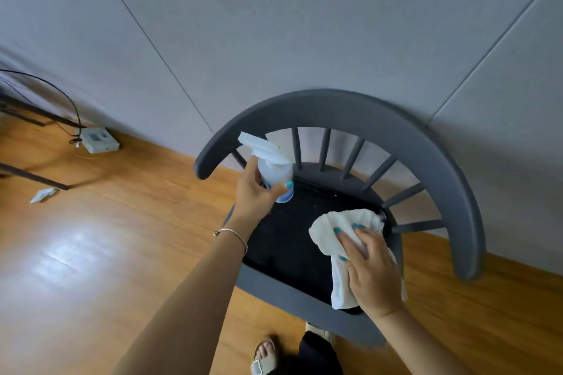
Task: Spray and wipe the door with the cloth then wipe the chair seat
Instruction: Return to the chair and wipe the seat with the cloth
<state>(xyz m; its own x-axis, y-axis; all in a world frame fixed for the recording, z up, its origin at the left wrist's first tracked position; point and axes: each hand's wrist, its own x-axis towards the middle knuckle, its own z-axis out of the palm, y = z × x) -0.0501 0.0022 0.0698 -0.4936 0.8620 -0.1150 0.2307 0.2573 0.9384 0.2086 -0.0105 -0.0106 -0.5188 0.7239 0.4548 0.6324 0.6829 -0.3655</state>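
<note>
A grey chair with a curved spindle back stands against the wall, its black seat facing me. My left hand grips a clear spray bottle with a white trigger head, held over the seat's far left corner. My right hand presses a white cloth flat on the right side of the seat, fingers spread over it. Part of the cloth hangs toward the seat's front edge under my palm.
Grey wall panels rise behind the chair. On the wooden floor at the left lie a white box with a black cable, dark table legs and a small white scrap. My sandalled foot is below the chair.
</note>
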